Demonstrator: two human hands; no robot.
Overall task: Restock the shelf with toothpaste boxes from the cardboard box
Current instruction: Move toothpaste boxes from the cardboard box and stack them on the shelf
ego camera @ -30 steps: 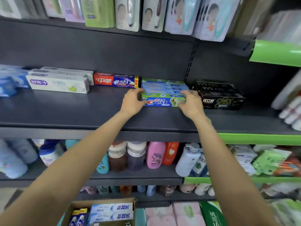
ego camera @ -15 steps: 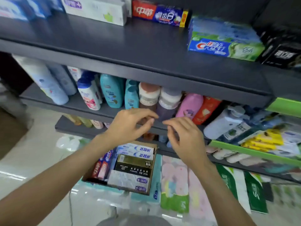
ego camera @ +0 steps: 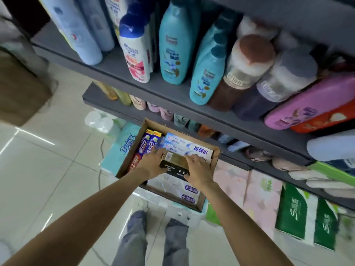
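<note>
An open cardboard box (ego camera: 215,162) stands on the floor below the shelves. It holds several toothpaste boxes: blue and red ones (ego camera: 148,145) at the left, white ones (ego camera: 189,147) at the far side, more white ones (ego camera: 184,187) at the near side. In the middle lie black and gold toothpaste boxes (ego camera: 174,164). My left hand (ego camera: 153,165) grips their left end. My right hand (ego camera: 197,168) grips their right end. The toothpaste shelf is out of view above.
A grey shelf edge (ego camera: 134,81) juts out overhead with shampoo bottles (ego camera: 172,45). A lower shelf (ego camera: 119,107) holds more bottles. Tissue packs (ego camera: 119,150) and green packs (ego camera: 305,215) lie on the tiled floor (ego camera: 48,169) around the box. My legs (ego camera: 151,239) stand in front.
My hands have left the Crest boxes on the upper shelf and come down into the cardboard box, where they now grip the black and gold boxes. The view has tilted down.
</note>
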